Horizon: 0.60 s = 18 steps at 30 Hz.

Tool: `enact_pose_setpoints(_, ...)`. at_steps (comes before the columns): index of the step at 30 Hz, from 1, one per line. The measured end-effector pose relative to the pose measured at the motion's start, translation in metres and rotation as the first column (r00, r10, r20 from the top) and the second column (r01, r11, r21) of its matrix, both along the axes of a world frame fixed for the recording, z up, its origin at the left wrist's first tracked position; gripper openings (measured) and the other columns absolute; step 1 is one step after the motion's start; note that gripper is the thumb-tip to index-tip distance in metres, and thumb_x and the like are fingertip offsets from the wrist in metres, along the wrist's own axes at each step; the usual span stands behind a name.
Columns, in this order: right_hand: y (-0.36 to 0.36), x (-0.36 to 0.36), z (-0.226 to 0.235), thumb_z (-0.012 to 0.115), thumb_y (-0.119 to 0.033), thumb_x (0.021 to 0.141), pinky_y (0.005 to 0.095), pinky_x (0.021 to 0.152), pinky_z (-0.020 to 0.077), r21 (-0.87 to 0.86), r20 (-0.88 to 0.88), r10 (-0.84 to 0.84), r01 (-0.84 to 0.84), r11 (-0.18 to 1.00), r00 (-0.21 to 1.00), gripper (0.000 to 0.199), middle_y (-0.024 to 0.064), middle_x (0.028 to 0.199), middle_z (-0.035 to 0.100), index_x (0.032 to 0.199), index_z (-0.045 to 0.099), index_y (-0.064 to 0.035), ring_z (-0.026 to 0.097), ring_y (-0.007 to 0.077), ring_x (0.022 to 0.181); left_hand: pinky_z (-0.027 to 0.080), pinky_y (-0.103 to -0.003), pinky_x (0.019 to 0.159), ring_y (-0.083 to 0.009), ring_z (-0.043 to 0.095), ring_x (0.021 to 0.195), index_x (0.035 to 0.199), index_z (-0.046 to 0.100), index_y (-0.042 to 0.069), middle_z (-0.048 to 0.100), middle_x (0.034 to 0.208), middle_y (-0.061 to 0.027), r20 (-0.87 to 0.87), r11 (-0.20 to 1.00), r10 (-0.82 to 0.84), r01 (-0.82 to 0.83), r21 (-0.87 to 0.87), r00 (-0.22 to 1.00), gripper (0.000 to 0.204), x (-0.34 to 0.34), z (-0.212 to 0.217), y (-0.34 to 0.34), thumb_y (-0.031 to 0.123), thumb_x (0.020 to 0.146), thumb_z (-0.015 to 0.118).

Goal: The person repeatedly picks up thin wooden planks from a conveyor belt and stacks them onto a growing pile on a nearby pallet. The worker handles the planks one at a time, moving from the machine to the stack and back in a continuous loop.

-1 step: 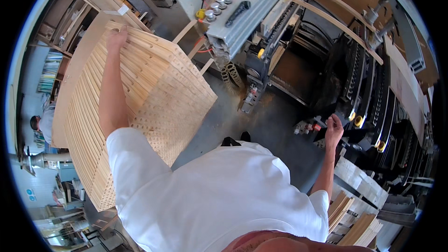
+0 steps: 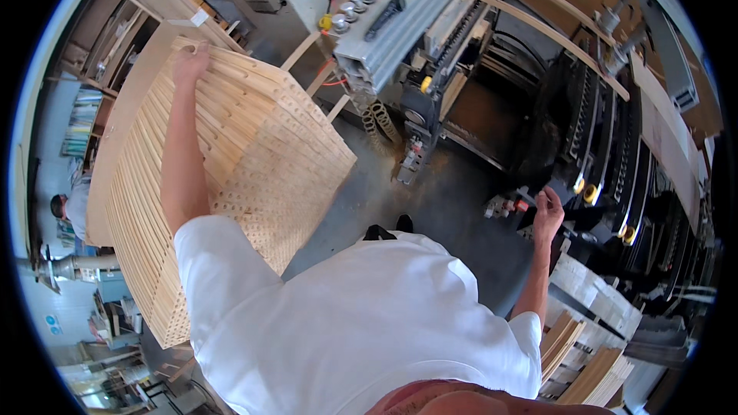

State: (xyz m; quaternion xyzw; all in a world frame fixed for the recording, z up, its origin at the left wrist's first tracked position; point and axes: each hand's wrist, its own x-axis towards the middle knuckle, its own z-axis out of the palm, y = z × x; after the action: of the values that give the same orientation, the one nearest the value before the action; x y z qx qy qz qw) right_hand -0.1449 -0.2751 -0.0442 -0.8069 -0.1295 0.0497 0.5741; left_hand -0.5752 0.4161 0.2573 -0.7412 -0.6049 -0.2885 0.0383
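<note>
A tall stack of pale wooden slats (image 2: pixel 142 207) with rows of round holes in their ends stands at my left. My left hand (image 2: pixel 190 63) reaches to the far end of the stack, its fingers curled over the end of a top slat (image 2: pixel 231 69). Out to the right, my right hand (image 2: pixel 548 215) hangs in front of the black machine (image 2: pixel 530 134), fingers bent and drawn together. Whether anything small is between those fingers cannot be made out. A red and grey fitting (image 2: pixel 507 206) lies just left of that hand.
A metal beam (image 2: pixel 415 19) with round knobs reaches in from the far side, a coiled hose (image 2: pixel 380 123) below it. Curved wooden rails (image 2: pixel 553 42) lie across the machine. Boards (image 2: pixel 561 342) are stacked at lower right. Another person (image 2: pixel 75 206) is at far left.
</note>
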Motion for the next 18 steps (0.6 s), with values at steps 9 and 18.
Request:
enact_pose_setpoints(9, -0.075, -0.052, 0.031, 0.062, -0.012, 0.087, 0.0401, 0.086, 0.0504, -0.248, 0.145, 0.088, -0.050, 0.967, 0.986, 0.029, 0.0138, 0.108, 0.064, 0.116, 0.067, -0.0122, 0.063, 0.0336, 0.099, 0.043, -0.027, 0.062, -0.0125, 0.050, 0.069, 0.097, 0.065, -0.002, 0.059, 0.082, -0.0054, 0.336, 0.771, -0.634, 0.600, 0.212, 0.696, 0.022, 0.092, -0.056, -0.399, 0.015, 0.099, 0.053)
enact_pose_setpoints(18, -0.412, -0.206, 0.008, 0.069, -0.011, 0.079, 0.0436, 0.088, 0.0490, -0.590, 0.474, -0.530, 0.700, 0.401, 0.703, 0.031, 0.0143, 0.109, 0.064, 0.110, 0.066, -0.0066, 0.060, 0.0358, 0.104, 0.052, -0.025, 0.066, -0.0123, 0.064, 0.076, 0.111, 0.067, -0.002, 0.069, 0.090, -0.0086, 0.608, -0.241, -0.714, 0.694, -0.679, 0.347, 0.028, 0.220, -0.315, -0.603, 0.020, 0.096, 0.060)
